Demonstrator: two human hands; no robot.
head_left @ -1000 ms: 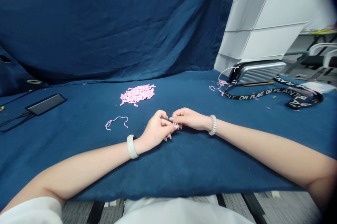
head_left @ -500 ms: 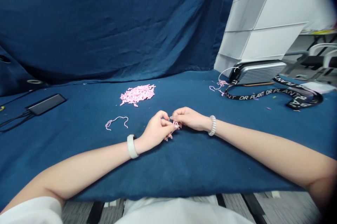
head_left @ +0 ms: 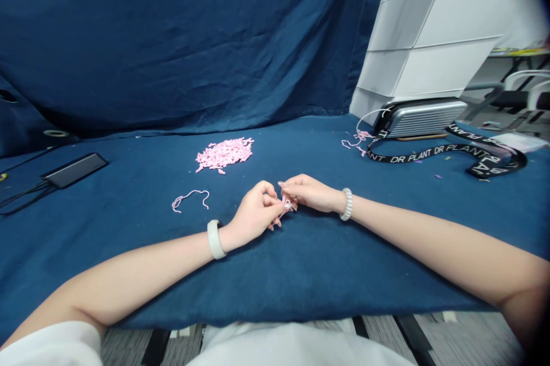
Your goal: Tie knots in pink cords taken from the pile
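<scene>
My left hand [head_left: 256, 209] pinches a pink string [head_left: 282, 215] between thumb and fingers, just above the blue cloth. A small loop of the string stands up at the fingertips. Close against it on the right, my right hand [head_left: 310, 193] has its fingers bent around the same string, with the thumb and forefinger tips lifted a little. The fingers partly hide how the string is looped. A loose length of pink string [head_left: 190, 195] lies on the cloth to the left. Farther back sits a heap of small pink knotted pieces [head_left: 225, 153].
A black power bank [head_left: 74, 170] with cables lies at the left. On the right are a silver ribbed case [head_left: 425, 118], a black lettered lanyard [head_left: 423, 155] and a tangle of pink string [head_left: 363, 136]. A blue curtain [head_left: 180, 39] hangs behind the cloth-covered table [head_left: 141, 274].
My right thumb and forefinger have lifted slightly away from the string's loop, and more of the loop shows. My left hand has stayed nearly still.
</scene>
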